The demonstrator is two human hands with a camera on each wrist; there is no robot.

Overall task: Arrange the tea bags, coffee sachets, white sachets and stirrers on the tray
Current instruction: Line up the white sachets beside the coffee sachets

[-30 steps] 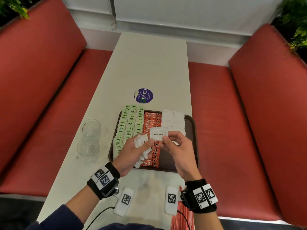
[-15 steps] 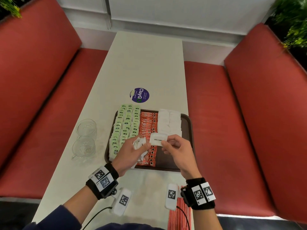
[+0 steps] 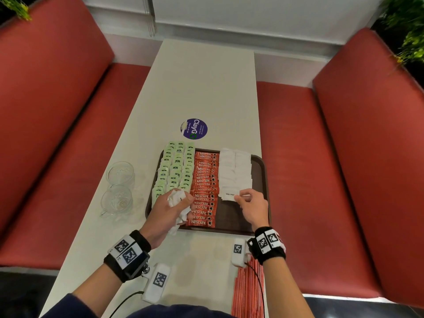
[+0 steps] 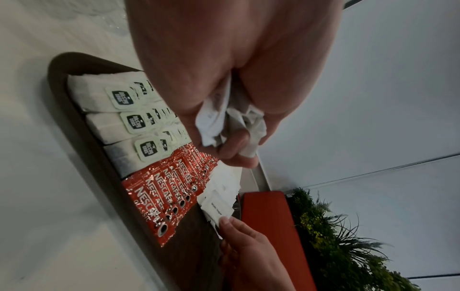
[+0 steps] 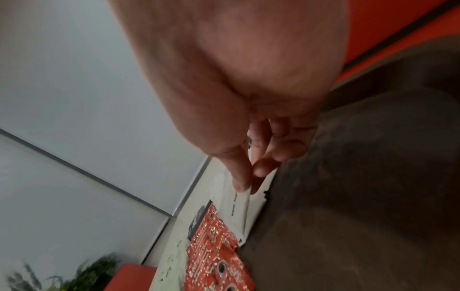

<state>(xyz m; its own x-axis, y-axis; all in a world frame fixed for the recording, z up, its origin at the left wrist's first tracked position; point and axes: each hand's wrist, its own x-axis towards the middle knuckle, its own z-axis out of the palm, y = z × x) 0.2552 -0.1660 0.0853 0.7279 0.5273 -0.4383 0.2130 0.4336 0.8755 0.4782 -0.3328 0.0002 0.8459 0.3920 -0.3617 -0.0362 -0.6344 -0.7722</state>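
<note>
A brown tray holds three rows of green-tagged tea bags, a column of red coffee sachets and overlapping white sachets. My right hand pinches one white sachet by its near edge, low over the near end of the white column. My left hand grips a crumpled bunch of white sachets above the near tea bags and coffee sachets. Red-striped stirrers lie on the table near my right wrist.
Two empty glass cups stand left of the tray. A round purple sticker lies beyond it. Red bench seats flank the white table. Bare brown tray floor shows near my right hand.
My right hand has carried the single white sachet rightward and down, away from my left hand, to the near end of the white column. My left hand keeps its bunch.
</note>
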